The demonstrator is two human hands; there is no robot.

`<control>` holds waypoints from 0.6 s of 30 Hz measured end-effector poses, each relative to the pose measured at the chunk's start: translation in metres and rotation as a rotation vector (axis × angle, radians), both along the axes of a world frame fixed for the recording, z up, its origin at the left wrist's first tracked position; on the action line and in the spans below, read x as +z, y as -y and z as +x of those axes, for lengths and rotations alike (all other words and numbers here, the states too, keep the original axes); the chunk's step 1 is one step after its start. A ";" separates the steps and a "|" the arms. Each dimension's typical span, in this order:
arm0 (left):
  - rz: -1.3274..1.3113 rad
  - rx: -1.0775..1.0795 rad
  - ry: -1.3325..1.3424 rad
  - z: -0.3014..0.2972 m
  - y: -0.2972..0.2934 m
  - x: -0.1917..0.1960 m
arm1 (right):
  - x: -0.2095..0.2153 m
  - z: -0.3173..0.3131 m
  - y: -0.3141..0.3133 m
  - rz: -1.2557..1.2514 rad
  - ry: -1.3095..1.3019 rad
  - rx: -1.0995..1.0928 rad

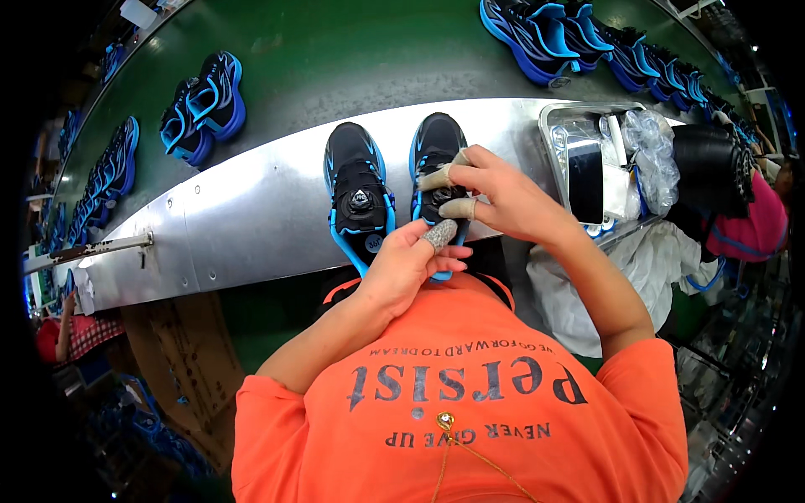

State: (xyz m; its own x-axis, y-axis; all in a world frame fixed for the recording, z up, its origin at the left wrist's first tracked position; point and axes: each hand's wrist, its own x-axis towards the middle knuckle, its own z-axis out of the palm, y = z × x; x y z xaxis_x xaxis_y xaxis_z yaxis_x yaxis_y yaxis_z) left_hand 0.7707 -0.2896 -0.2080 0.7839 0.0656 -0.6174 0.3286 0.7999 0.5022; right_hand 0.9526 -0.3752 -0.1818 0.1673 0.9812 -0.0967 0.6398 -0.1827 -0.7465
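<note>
Two black sneakers with bright blue trim stand side by side on the metal ledge in front of me, toes pointing away. On the right sneaker (438, 137), my right hand (495, 189) closes its fingers around the dial area on the tongue, partly hiding it. Beige covers sit on several of its fingertips. My left hand (407, 261) grips the same sneaker at its heel and collar, with a grey cover on the thumb. The left sneaker (355, 163) stands untouched, its round dial and insole showing.
A clear plastic tray (558, 172) holding a phone (584, 178) and plastic wrapping (650, 151) lies to the right. Beyond the metal ledge (226, 222), a green belt (335, 50) carries more sneakers (220, 94). White plastic sheeting (570, 293) hangs below the tray.
</note>
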 end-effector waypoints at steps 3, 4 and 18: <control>-0.013 0.064 -0.026 0.005 0.005 -0.004 | -0.007 0.005 0.001 -0.002 -0.026 0.018; -0.018 0.059 -0.032 0.006 0.006 -0.006 | -0.011 0.004 0.000 -0.003 -0.001 0.016; -0.007 0.050 -0.032 0.010 0.008 -0.007 | -0.016 -0.012 0.007 0.000 0.093 -0.152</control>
